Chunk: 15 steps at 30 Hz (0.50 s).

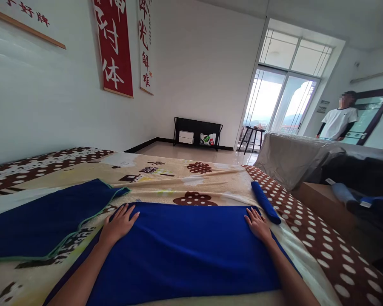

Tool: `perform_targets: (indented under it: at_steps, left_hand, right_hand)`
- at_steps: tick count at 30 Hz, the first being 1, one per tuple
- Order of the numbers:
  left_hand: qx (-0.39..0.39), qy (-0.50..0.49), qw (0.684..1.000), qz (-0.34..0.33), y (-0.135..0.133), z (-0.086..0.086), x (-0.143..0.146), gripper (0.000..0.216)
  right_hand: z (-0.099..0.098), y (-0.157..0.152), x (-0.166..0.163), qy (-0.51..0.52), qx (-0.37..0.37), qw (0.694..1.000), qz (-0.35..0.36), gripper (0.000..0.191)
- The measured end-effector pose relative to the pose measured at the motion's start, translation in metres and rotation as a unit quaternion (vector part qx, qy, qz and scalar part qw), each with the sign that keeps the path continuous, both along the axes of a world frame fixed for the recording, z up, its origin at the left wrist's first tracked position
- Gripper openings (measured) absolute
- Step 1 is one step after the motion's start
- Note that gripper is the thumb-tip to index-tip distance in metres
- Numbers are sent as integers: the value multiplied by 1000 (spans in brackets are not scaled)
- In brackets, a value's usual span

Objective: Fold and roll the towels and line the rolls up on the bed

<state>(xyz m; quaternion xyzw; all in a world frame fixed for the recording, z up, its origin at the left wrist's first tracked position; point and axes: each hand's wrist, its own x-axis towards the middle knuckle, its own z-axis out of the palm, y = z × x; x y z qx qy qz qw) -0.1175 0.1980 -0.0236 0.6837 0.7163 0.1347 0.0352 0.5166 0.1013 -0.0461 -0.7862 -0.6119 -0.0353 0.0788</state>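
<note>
Cloth of plain blue (191, 250) is spread out on a patterned blanket (166, 191), in the near centre of the view. Its far left corner area is covered by the left hand (120, 223), its far right by the right hand (258, 223); the fingers of both are laid open and extended upon the fabric. A rolled blue cloth (265, 202) is placed just beside the right hand; a green-edged cloth (51, 216) is laid to the left. Beyond the blanket, a black rack (198, 124) is seen, with a person (338, 121) shown at far right.
</note>
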Motion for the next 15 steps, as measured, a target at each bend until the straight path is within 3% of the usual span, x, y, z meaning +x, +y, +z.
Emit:
perform_targets:
  at_steps: [15]
  left_hand:
    - [-6,20,1000,9,-4,5,4,71]
  right_hand:
    - [-3,0,7,8,-10,1000,-2,62]
